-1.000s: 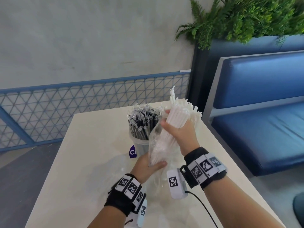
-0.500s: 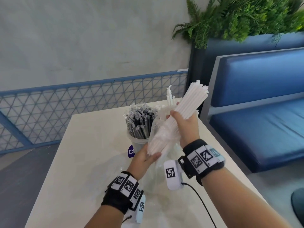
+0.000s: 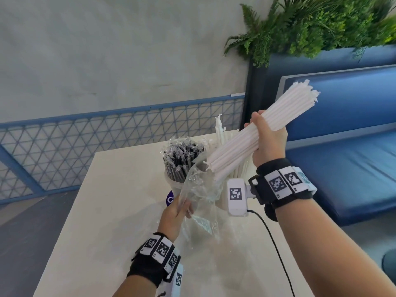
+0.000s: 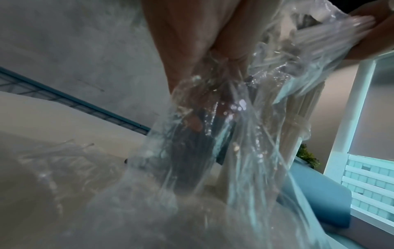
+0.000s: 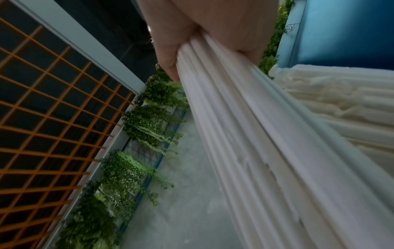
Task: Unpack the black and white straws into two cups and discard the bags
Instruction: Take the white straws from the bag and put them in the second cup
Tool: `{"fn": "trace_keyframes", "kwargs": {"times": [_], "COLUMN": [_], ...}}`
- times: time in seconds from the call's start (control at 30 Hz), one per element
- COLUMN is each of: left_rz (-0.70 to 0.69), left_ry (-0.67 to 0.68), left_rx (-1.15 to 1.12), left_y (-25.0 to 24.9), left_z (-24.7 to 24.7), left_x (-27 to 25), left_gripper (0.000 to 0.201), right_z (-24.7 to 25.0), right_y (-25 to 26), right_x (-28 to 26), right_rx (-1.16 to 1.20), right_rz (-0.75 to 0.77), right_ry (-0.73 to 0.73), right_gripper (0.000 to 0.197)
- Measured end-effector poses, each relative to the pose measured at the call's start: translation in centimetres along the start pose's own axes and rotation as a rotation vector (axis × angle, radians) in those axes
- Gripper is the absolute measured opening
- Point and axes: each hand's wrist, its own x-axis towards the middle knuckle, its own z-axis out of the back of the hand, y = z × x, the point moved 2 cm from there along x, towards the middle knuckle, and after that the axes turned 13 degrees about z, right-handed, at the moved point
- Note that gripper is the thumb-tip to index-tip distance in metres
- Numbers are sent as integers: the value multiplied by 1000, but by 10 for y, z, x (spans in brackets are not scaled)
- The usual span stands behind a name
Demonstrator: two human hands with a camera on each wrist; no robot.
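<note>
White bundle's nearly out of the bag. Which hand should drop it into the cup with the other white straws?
Right. The right hand already grips the white straw bundle, raised just above the cup of white straws. The left hand is lower, holding the clear bag.

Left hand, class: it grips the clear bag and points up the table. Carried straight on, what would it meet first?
Probably the cup of black straws just beyond the left hand and its bag, though depth is unclear here.
</note>
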Motion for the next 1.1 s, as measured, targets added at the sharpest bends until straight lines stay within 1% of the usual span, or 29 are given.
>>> {"fn": "trace_keyframes", "kwargs": {"times": [0.1, 0.2, 0.3, 0.37, 0.43, 0.6, 0.67, 0.77, 0.87, 0.97, 1.03, 1.1], "left_rz": [20, 33, -1, -35, -61, -97, -109, -103, -91, -79, -82, -89], "left_ry": [-51, -104, -119, -124, -121, -99, -90, -84, -88, -87, -77, -65], "left_rx": [4, -44, -129, -180, -231, -327, -340, -358, -357, -350, -344, -341], "left_y": [6, 10, 3, -6, -14, -28, -31, -33, -35, -40, -44, -47], "left_z": [0, 4, 5, 2, -2, -6, -6, -4, -4, -9, -13, -16], "left_x": [0, -1, -3, -5, -6, -9, -11, -11, -9, -5, -3, -2], "left_gripper": [24, 22, 21, 20, 21, 19, 19, 19, 19, 22, 23, 23], "right_z": [2, 6, 2, -5, -11, -14, -13, -11, -9, -9, -8, -9], "right_y": [3, 10, 13, 13, 7, -13, -13, 0, 10, 1, -9, -15], "right_x": [7, 15, 15, 8, 0, -15, -16, -13, -3, -1, -2, -1], "right_rx": [-43, -106, -160, -239, -310, -394, -383, -300, -254, -377, -462, -484], "right_rz": [53, 94, 150, 222, 259, 233, 249, 304, 339, 296, 288, 280], "right_ry": [-29, -68, -1, 49, 100, 209, 196, 174, 243, 324, 331, 313], "right_gripper": [17, 25, 22, 24, 25, 15, 14, 11, 20, 13, 14, 16]}}
